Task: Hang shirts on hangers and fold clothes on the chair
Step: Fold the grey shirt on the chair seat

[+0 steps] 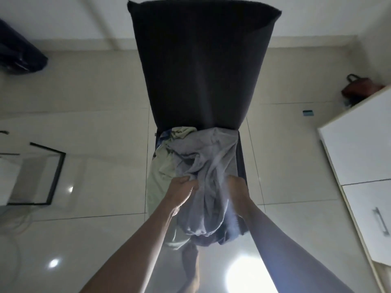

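A dark upholstered chair [201,60] stands in front of me, its tall back upright. On its seat lies a heap of clothes: a grey garment [211,157] on top, a pale green one [160,172] under it at the left, hanging over the seat's front edge. My left hand [182,191] grips a bunch of the grey cloth at its left side. My right hand [238,191] grips the same garment at its right side. Both hands are at the front of the seat. No hanger is in view.
A white cabinet [359,155] with a handle stands at the right, a brown bag [359,85] behind it. A black metal frame [53,176] sits at the left on the glossy tiled floor. A dark bag [21,60] lies at the far left.
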`<control>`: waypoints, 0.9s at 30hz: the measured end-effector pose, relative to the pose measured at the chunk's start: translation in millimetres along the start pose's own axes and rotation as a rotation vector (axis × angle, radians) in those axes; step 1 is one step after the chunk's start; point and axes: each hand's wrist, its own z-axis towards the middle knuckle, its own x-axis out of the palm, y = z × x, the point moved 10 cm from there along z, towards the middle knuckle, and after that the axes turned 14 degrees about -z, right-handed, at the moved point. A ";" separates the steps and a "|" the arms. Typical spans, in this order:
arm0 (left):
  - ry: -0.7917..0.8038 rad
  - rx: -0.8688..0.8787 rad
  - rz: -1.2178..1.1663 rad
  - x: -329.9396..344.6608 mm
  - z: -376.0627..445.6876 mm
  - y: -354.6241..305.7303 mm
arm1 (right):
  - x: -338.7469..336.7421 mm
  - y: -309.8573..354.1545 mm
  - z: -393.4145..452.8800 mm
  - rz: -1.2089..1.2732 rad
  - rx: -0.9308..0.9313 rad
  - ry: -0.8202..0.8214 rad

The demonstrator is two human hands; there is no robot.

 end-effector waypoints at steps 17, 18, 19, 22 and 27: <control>0.263 0.664 -0.346 72.0 -527.7 -172.0 | -167.8 30.9 -460.4 0.040 -0.991 0.157; 0.266 0.694 -0.347 74.5 -549.4 -176.9 | -172.8 29.6 -476.9 -0.042 -1.032 0.063; 0.272 0.721 -0.347 75.3 -571.9 -178.6 | -180.6 27.4 -500.4 -0.056 -1.079 -0.017; 0.322 0.817 -0.354 70.3 -624.9 -184.2 | -208.4 27.3 -564.5 0.089 -1.183 -0.180; 0.006 1.150 -0.238 4.5 -670.5 -161.3 | -238.4 39.6 -637.8 0.375 -1.190 -0.244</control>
